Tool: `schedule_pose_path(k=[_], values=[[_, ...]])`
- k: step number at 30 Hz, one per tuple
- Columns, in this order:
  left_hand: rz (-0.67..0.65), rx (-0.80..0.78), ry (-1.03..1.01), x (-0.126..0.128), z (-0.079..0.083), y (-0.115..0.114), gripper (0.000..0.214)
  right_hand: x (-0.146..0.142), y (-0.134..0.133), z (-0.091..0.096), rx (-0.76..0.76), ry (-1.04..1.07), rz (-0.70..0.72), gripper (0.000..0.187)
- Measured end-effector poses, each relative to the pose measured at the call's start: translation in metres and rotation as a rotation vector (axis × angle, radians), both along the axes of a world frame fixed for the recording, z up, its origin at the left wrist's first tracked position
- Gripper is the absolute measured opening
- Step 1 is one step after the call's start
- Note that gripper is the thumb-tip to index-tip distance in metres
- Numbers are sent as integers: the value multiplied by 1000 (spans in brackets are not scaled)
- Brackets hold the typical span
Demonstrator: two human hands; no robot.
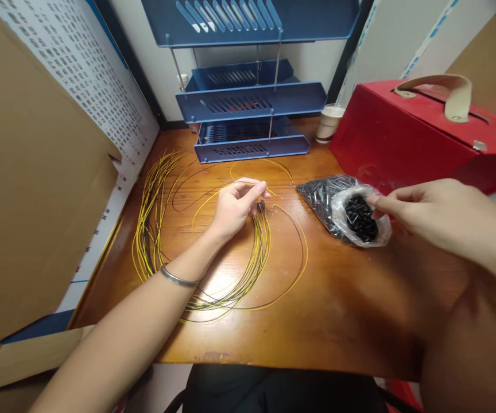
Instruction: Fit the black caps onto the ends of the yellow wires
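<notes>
My left hand (236, 205) is closed in a pinch on the end of a thin yellow-and-black wire, just above a looped bundle of such wires (252, 264) on the wooden table (343, 310). A second bundle of wires (151, 223) lies further left. My right hand (429, 215) reaches to the mouth of a clear plastic bag (351, 209) full of small black parts, fingertips pinched together at its rim. What those fingertips hold, if anything, is too small to make out.
A blue three-tier paper tray (248, 103) stands at the back of the table. A paper cup (329, 121) sits beside a red box with a tan handle (424, 132) at the right. Cardboard panels (28, 189) wall the left side.
</notes>
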State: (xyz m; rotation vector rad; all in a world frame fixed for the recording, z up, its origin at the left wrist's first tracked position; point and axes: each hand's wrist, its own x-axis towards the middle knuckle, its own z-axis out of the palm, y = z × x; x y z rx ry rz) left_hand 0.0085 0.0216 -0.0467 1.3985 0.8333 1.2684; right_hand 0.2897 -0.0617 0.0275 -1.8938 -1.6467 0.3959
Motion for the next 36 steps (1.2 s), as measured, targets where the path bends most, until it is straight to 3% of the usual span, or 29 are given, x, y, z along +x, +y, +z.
schedule_pose_path(k=[3,6,7,9,12,14,20,36], values=[[-15,2,6,0,-2,1,31,1,6,-8,-98,-250,-249,32],[-39,-2,-4,0,-2,0,33,-24,9,-8,60,-278,-349,29],[-48,-3,-4,1,-1,-1,34,-36,9,-8,155,-250,-318,29],[-63,-3,0,1,1,-3,35,-59,8,-11,318,-133,-128,24],[-77,18,8,1,2,-6,35,-90,6,-25,409,-63,232,16],[-81,26,9,1,3,-7,33,-105,6,-39,466,-57,329,17],[-92,12,-1,0,1,-6,32,-118,11,-65,493,-57,249,17],[-184,75,24,1,-2,-7,29,-116,10,-60,506,32,237,16]])
